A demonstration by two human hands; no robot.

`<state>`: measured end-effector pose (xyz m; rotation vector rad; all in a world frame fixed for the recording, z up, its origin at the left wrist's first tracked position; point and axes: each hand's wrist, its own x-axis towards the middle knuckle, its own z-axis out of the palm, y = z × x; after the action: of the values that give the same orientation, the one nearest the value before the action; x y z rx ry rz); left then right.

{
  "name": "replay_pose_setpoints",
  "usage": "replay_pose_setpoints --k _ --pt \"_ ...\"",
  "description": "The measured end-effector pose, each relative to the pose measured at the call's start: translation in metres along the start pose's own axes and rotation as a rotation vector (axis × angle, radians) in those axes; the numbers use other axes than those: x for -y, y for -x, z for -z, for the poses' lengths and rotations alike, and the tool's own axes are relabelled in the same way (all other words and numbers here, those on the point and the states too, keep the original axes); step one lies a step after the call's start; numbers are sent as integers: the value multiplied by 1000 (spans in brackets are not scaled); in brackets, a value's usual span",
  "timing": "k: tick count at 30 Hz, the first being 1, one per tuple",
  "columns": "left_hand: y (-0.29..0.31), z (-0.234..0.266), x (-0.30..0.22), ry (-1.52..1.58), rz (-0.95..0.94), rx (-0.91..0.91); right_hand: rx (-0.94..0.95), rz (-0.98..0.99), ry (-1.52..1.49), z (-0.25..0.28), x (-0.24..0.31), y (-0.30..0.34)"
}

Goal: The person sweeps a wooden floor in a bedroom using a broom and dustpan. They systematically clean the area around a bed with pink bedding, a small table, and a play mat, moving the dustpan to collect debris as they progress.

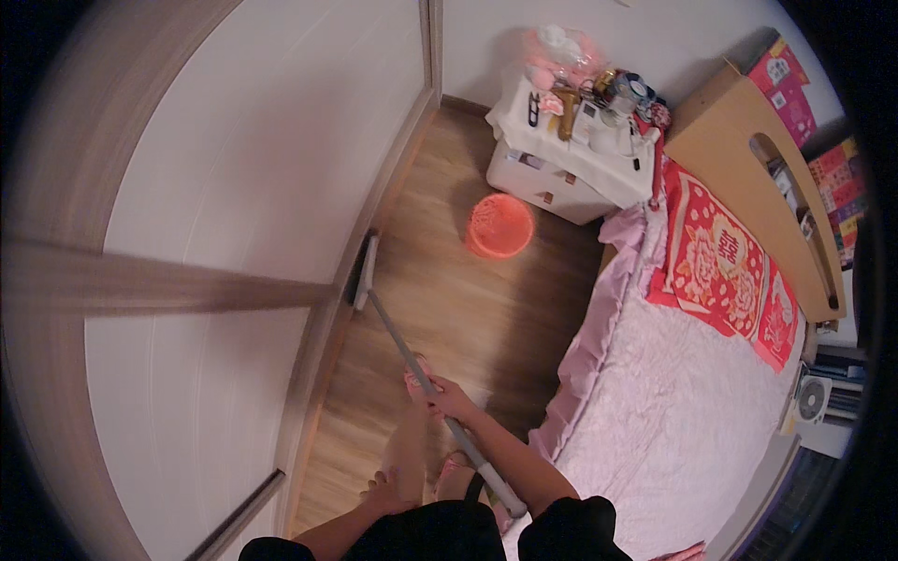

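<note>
My right hand point(451, 399) is wrapped round the grey pole of a long-handled broom point(403, 347). The pole slants from beside my body up to the left. Its pale, narrow head point(368, 273), with a dark edge, lies on the floor along the base of the sliding wardrobe. Lower down, my left hand point(383, 493) rests against my leg with its fingers apart and nothing in them. A pink slipper point(417, 370) on my foot shows just beyond the right hand.
White wardrobe doors point(215, 187) with wood-toned frames line the left. An orange wastebasket point(499, 226) stands on the wooden floor point(449, 187) before a white bedside cabinet point(533, 178) piled with small items. A bed with a pink quilt point(664, 402) and red pillow covers point(716, 257) fills the right.
</note>
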<state>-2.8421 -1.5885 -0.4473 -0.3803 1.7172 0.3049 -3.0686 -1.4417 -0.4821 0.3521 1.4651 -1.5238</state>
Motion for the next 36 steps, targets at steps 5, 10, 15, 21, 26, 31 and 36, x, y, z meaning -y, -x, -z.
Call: replay_pose_setpoints --k 5,10,15,21,26,31,36 --pt "-14 69 -15 65 -50 35 -123 -116 -114 30 27 -84" --pt "-25 113 -25 96 41 107 -211 -145 -88 70 43 -61" --pt "-43 142 -37 150 25 222 -193 -99 -182 75 118 -40" --pt "-81 181 -93 126 26 155 -153 -123 -54 155 167 -130" --pt "-104 206 -106 62 132 -34 -245 -154 107 203 219 -84" --pt "-64 289 -169 52 273 -75 -262 -68 76 230 282 -118" --pt "-61 319 -205 -141 316 -166 -155 30 403 250 344 -236"
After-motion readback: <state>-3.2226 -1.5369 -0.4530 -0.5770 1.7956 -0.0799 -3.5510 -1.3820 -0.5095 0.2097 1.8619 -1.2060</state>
